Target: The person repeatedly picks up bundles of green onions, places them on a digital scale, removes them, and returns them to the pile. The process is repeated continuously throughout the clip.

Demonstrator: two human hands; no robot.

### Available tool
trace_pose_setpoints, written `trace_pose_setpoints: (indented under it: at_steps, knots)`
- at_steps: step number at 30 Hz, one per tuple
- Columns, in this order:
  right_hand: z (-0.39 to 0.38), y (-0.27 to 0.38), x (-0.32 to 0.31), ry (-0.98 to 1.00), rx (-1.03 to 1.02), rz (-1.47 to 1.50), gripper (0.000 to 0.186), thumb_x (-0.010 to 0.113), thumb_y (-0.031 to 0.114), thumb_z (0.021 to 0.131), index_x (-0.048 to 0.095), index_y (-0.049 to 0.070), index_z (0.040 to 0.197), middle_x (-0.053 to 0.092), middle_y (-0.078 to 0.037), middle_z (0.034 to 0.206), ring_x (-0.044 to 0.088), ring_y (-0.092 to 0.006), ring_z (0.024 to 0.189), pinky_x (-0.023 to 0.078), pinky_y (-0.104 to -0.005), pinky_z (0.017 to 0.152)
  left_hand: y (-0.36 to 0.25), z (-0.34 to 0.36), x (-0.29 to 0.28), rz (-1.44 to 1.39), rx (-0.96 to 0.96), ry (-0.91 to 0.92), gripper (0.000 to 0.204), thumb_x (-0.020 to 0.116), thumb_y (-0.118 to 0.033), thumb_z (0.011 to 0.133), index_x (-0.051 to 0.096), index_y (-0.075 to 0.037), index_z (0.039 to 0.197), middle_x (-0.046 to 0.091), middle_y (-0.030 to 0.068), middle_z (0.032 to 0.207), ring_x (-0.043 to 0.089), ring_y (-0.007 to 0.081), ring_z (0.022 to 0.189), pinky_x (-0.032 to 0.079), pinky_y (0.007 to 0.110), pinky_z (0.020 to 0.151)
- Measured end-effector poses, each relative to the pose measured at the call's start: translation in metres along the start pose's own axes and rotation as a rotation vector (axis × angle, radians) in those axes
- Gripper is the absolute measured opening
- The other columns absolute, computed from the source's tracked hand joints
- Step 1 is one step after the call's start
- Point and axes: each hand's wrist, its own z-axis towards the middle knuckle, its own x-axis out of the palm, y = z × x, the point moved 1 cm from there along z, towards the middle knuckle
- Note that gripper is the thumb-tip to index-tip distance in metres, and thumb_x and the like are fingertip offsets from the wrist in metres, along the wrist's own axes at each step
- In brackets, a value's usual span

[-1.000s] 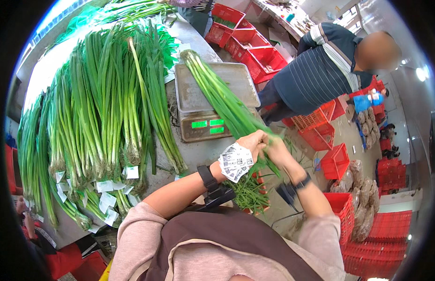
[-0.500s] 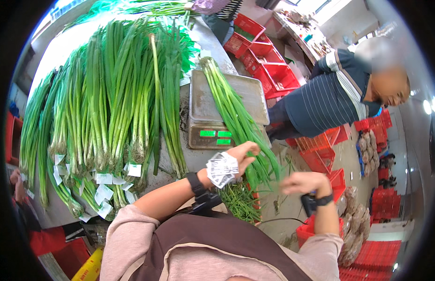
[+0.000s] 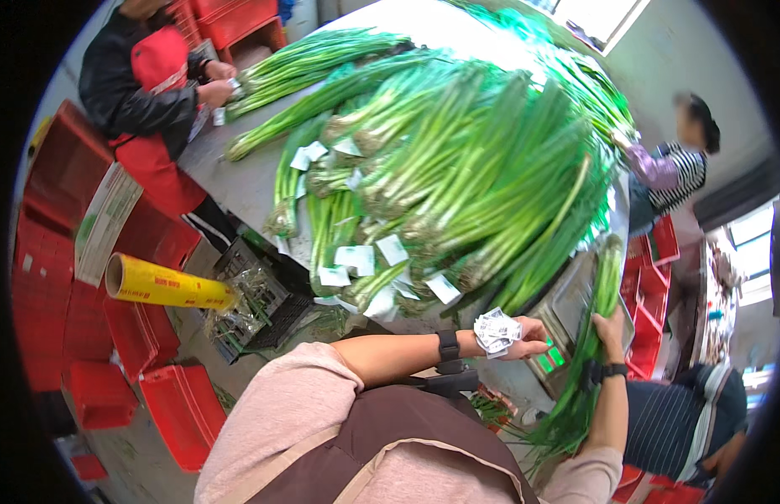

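My right hand (image 3: 609, 333) grips a bunch of green onions (image 3: 607, 281) around its stalks, above the metal scale (image 3: 561, 311). The root end points away from me, and the leaves hang down toward my right forearm. Whether the bunch still touches the pan I cannot tell. My left hand (image 3: 531, 339) is beside the scale's green display (image 3: 551, 358), fingers curled together; anything in them is hidden. A stack of printed white labels (image 3: 496, 333) sits on the back of that hand, by the wrist. Many labelled green onion bunches (image 3: 440, 168) cover the table to the left.
A worker in a red apron (image 3: 159, 126) handles onions across the table at left; another in striped sleeves (image 3: 680, 168) stands at far right. A person in a dark striped shirt (image 3: 667, 420) is close on my right. Red crates (image 3: 184, 416) and a yellow roll (image 3: 167, 281) stand at left.
The view has swung left. My right hand, free before, now holds the onion bunch by its stalks. My left hand has come away from its leaves.
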Motion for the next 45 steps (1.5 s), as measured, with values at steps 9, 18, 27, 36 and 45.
trace_pose_setpoints:
  at_steps: [9,18,27,36,45]
  knots:
    - [-0.07,0.312,-0.042,0.007,-0.877,-0.462,0.065,0.064,-0.005,0.066,0.047,0.004,0.128,0.055,-0.02,0.12,0.054,-0.0365,0.111,0.044,-0.0411,0.095,-0.078,-0.006,-0.057,-0.917,0.224,-0.373,0.062,0.061,-0.039,0.09,0.035,-0.009,0.137,0.046,0.0097,0.132,0.043,0.0216,0.123,0.041,0.045,0.096]
    - [-0.13,0.361,0.014,0.112,-0.995,-0.058,0.046,0.061,-0.005,0.073,0.052,-0.002,0.118,0.054,-0.018,0.115,0.05,-0.0369,0.112,0.042,-0.0438,0.095,-0.148,-0.09,-0.239,-1.03,0.455,-0.979,0.04,0.06,-0.028,0.09,0.05,-0.005,0.122,0.051,0.0153,0.128,0.05,0.0287,0.115,0.036,0.049,0.105]
    - [-0.149,0.294,0.068,0.439,-0.693,-0.053,0.047,0.063,0.001,0.078,0.05,0.001,0.123,0.054,-0.019,0.119,0.051,-0.0365,0.112,0.044,-0.0403,0.094,-0.181,-0.106,-0.375,-0.881,0.897,-1.046,0.045,0.057,-0.035,0.092,0.05,-0.004,0.123,0.055,0.0164,0.123,0.053,0.0312,0.112,0.043,0.05,0.1]
    - [-0.167,0.251,0.095,0.501,-0.433,0.041,0.042,0.062,0.007,0.083,0.049,0.002,0.122,0.054,-0.019,0.119,0.054,-0.038,0.107,0.047,-0.0405,0.088,-0.179,-0.134,-0.499,0.122,0.519,-0.986,0.052,0.054,-0.024,0.094,0.036,0.001,0.136,0.046,0.0232,0.134,0.046,0.0292,0.124,0.042,0.045,0.101]
    - [-0.165,0.263,0.113,0.639,-0.591,0.082,0.034,0.061,0.005,0.081,0.05,-0.001,0.113,0.057,-0.019,0.099,0.056,-0.0389,0.091,0.048,-0.0435,0.077,-0.041,-0.082,-0.443,1.51,-0.44,-0.63,0.081,0.062,-0.052,0.078,0.037,0.0,0.136,0.051,0.0292,0.126,0.051,0.0441,0.115,0.041,0.045,0.097]
